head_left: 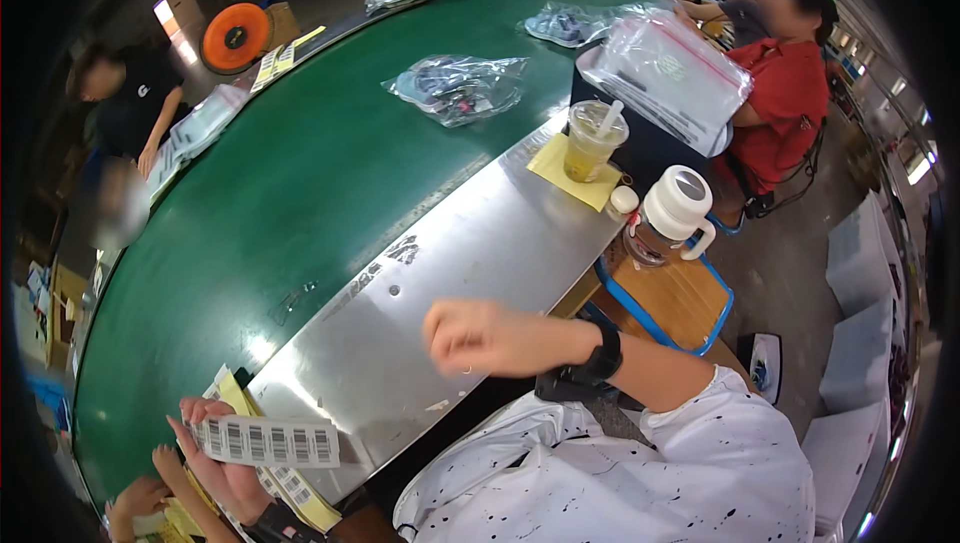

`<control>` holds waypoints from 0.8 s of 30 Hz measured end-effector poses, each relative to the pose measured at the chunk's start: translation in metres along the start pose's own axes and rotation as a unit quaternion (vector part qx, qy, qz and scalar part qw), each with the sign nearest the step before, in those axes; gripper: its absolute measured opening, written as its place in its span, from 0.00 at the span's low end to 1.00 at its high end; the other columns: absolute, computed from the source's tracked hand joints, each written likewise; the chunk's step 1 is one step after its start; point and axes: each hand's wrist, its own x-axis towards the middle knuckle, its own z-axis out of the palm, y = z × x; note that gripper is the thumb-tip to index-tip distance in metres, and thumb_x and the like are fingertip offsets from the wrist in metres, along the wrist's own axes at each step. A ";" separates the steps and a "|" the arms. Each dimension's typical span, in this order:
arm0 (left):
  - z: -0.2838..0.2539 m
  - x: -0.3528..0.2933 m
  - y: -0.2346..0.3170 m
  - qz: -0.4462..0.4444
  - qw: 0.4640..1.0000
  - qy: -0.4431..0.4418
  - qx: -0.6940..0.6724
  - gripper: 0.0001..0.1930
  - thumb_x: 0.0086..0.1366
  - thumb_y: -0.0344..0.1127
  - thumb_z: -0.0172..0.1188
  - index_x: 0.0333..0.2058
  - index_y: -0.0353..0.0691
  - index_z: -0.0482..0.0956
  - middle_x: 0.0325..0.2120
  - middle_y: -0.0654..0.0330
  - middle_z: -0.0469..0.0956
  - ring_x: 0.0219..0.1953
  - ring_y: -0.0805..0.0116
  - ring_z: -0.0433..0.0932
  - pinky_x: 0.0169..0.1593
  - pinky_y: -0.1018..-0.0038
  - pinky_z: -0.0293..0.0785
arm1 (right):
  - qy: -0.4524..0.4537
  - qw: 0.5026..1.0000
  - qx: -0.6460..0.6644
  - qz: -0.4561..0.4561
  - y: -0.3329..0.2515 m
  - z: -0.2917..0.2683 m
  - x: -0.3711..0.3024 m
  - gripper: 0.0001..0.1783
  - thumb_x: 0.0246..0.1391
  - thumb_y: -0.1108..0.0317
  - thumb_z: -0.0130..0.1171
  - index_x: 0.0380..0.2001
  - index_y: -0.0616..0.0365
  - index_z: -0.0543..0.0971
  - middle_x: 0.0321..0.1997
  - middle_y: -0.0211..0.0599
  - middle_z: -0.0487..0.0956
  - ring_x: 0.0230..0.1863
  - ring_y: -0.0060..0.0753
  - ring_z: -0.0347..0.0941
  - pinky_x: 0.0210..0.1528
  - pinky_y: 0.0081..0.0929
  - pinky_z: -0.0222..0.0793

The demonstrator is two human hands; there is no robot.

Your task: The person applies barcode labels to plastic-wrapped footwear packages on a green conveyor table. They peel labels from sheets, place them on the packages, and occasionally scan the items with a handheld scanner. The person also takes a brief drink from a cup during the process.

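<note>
At the lower left, my left hand (228, 481) holds a white strip of barcode labels (270, 442), which sticks out toward the right. Beneath it lie yellow-backed label sheets (300, 491) on the metal edge of the table. My right hand (475, 336) hovers over the bare metal ledge (410, 288), apart from the strip. Its fingers are curled in and slightly blurred, so anything small between them is hidden. A black band is around the right wrist.
A green conveyor belt (300, 183) carries a clear bagged item (460, 89). A drink cup (594, 143) and a white-lidded bottle (672, 213) stand at the right, near a dark bin (640, 153) topped with plastic bags. Another person's hands (140, 498) are close at lower left.
</note>
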 end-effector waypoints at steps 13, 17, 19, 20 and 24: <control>0.032 -0.005 -0.062 -0.078 0.995 -0.017 0.060 0.10 0.73 0.41 0.48 0.42 0.39 0.67 0.31 0.65 0.64 0.33 0.73 0.66 0.45 0.72 0.68 | 0.626 0.768 -0.035 0.131 0.080 -0.128 -0.079 0.27 0.59 0.73 0.51 0.60 0.67 0.59 0.45 0.43 0.78 0.32 0.27 0.77 0.32 0.21 0.73; 0.030 -0.011 -0.074 -0.080 0.988 -0.046 0.121 0.11 0.73 0.41 0.49 0.43 0.38 0.67 0.32 0.64 0.65 0.34 0.72 0.66 0.46 0.74 0.67 | 0.525 0.835 -0.010 0.165 0.086 -0.080 -0.072 0.17 0.58 0.72 0.52 0.51 0.60 0.71 0.42 0.33 0.77 0.36 0.22 0.74 0.24 0.20 0.74; 0.030 -0.017 -0.074 -0.059 0.986 -0.027 0.155 0.12 0.72 0.42 0.49 0.43 0.38 0.67 0.32 0.64 0.66 0.35 0.72 0.66 0.46 0.73 0.66 | 0.393 0.906 0.004 0.154 0.063 -0.032 -0.037 0.12 0.58 0.71 0.53 0.45 0.58 0.75 0.40 0.30 0.78 0.37 0.22 0.75 0.26 0.22 0.76; 0.031 -0.019 -0.075 -0.048 0.984 -0.018 0.168 0.12 0.72 0.42 0.49 0.43 0.38 0.67 0.33 0.64 0.66 0.35 0.71 0.66 0.46 0.73 0.66 | 0.310 0.943 -0.095 0.077 0.049 -0.013 -0.019 0.11 0.56 0.73 0.55 0.43 0.59 0.76 0.41 0.34 0.78 0.38 0.25 0.76 0.34 0.26 0.76; 0.035 -0.035 -0.083 -0.025 0.951 0.063 0.301 0.16 0.72 0.46 0.47 0.46 0.41 0.71 0.41 0.61 0.75 0.43 0.69 0.73 0.49 0.67 0.70 | 0.139 0.962 -0.153 -0.180 -0.027 0.069 0.040 0.12 0.50 0.74 0.59 0.40 0.60 0.76 0.31 0.41 0.77 0.33 0.44 0.76 0.34 0.31 0.73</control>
